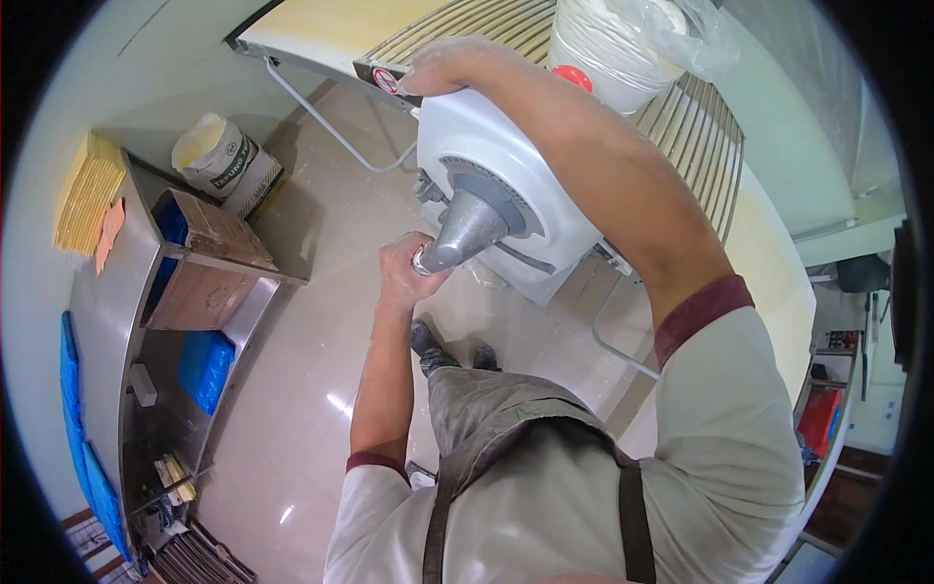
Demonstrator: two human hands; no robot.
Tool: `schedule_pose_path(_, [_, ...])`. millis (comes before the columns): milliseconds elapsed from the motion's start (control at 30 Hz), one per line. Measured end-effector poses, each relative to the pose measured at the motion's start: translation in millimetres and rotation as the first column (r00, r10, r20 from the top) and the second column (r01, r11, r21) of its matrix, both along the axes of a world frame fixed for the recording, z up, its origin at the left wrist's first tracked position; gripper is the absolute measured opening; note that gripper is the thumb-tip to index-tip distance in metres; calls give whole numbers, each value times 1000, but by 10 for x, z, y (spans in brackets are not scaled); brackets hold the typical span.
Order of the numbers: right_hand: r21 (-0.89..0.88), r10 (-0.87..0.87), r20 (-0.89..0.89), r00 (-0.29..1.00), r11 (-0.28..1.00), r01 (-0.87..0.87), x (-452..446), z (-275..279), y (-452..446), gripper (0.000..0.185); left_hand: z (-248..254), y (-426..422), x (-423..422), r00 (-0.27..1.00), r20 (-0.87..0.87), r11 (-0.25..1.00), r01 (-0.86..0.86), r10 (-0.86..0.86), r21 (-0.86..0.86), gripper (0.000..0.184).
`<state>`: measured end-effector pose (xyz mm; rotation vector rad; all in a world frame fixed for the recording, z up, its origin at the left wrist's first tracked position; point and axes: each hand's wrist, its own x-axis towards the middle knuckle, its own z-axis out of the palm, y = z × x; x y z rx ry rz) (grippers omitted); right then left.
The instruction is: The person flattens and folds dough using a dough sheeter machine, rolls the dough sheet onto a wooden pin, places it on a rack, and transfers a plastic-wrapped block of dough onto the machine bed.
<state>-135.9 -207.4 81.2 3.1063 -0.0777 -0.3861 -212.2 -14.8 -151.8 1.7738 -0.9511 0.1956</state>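
Note:
My left hand (pixel 411 271) is closed around the end of a grey metal lever (pixel 465 234). The lever slants out from a round dial (pixel 516 200) on the white machine housing (pixel 448 131). My right arm reaches across the top of this housing. At its far left corner my right hand (pixel 446 68) lies palm down, beside a metal slatted guard (pixel 467 29) with a round warning sign (pixel 385 80). The right hand's fingers are partly hidden and appear laid over the edge, with nothing seen in them. Flour dusts this hand.
A white tub (pixel 613 58) of pale material, partly under clear plastic, stands on the slats by a red button (pixel 572 76). Bent metal support bars (pixel 331 131) jut below the machine bed. A metal shelf (pixel 112 263) with cardboard boxes (pixel 199 292) and a flour sack (pixel 229 165) are at left.

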Motion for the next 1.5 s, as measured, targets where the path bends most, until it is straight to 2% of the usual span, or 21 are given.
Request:
schedule_pose_path(100, [47, -23, 109, 994, 999, 18, 44, -95, -34, 49, 29, 32, 9, 999, 1, 999, 45, -45, 21, 29])
schedule_pose_path(233, [122, 107, 371, 923, 979, -162, -115, -124, -113, 43, -25, 16, -29, 1000, -9, 999, 30, -30, -26, 36])
schedule_pose_path(300, [-137, 300, 688, 661, 948, -288, -459, -15, -351, 43, -70, 23, -49, 999, -33, 999, 37, -38, -37, 37])
schedule_pose_path(367, [-8, 96, 764, 639, 990, -140, -952, 246, -447, 53, -84, 26, -23, 998, -60, 998, 26, -30, -62, 39])
schedule_pose_path(467, [-54, 125, 583, 803, 992, -115, -1006, -292, -779, 56, -109, 16, -16, 997, -49, 997, 58, -61, -59, 38])
schedule_pose_path(733, [-172, 119, 569, 814, 985, -24, -1050, -227, -650, 57, -171, 4, -25, 997, -37, 998, -62, 61, -29, 32])
schedule_pose_path(833, [-74, 79, 641, 763, 996, -41, -1076, -211, -640, 57, -97, 15, 11, 1000, 6, 999, -26, 26, -30, 33])
schedule_pose_path(933, [-14, 87, 737, 671, 993, -113, -1183, -137, -631, 51, -55, 59, 16, 999, -41, 998, 36, -34, 56, 37])
schedule_pose_path(1000, [137, -19, 875, 483, 968, -210, -1389, 134, -645, 44, 9, 79, -17, 989, -117, 996, 87, -87, -12, 42])
schedule_pose_path(1067, [132, -170, 939, 299, 981, 145, -1565, 515, -1188, 32, 175, 69, -4, 970, -194, 988, 130, -144, -84, 47])
schedule_pose_path(1100, [456, -434, 884, 172, 882, -121, -1587, 959, -1095, 42, 365, 32, 53, 984, -119, 977, 113, -136, -181, 54])
schedule_pose_path(1133, [29, -96, 891, 444, 987, 155, -1572, 1204, -1424, 38, 574, -26, 111, 992, -48, 955, 101, -119, -277, 61])
schedule_pose_path(1167, [-460, 136, 665, 734, 849, 259, -1493, 1342, -1875, 34, 816, -167, 194, 996, -80, 964, 14, -37, -267, 67])
schedule_pose_path(1200, [-460, 130, 662, 738, 848, 263, -1356, 1289, -2119, 34, 1102, -361, 296, 993, -109, 965, -69, 42, -252, 72])
schedule_pose_path(1233, [-106, -45, 483, 875, 988, 110, -1229, 1165, -2351, 36, 1447, -568, 382, 995, -68, 985, -84, 75, -150, 76])
schedule_pose_path(1267, [293, -121, 224, 967, 955, 51, -1131, 1064, -2559, 38, 1739, -785, 479, 995, -25, 994, -99, 97, -55, 81])
schedule_pose_path(1300, [-23, -37, 16, 999, 999, 38, -1009, 1011, -2622, 41, 1907, -1017, 656, 997, -30, 994, -75, 73, -78, 81])
schedule_pose_path(1333, [-320, -37, -222, 974, 947, -37, -879, 889, -2686, 44, 2019, -1258, 830, 996, -59, 950, -39, 60, 311, 87])
schedule_pose_path(1367, [-236, -47, -133, 990, 972, 14, -707, 565, -2954, 34, 2096, -1438, 905, 995, -83, 756, 18, 48, 655, 92])
schedule_pose_path(1433, [-160, -109, -49, 993, 982, 100, -693, 338, -3203, 26, 2236, -1527, 977, 975, -221, 652, 168, -1, 739, 102])
schedule_pose_path(1500, [83, 110, 24, 994, 990, -112, -784, 219, -3106, 39, 2148, -1607, 1138, 969, -247, 616, 199, -7, 762, 107])
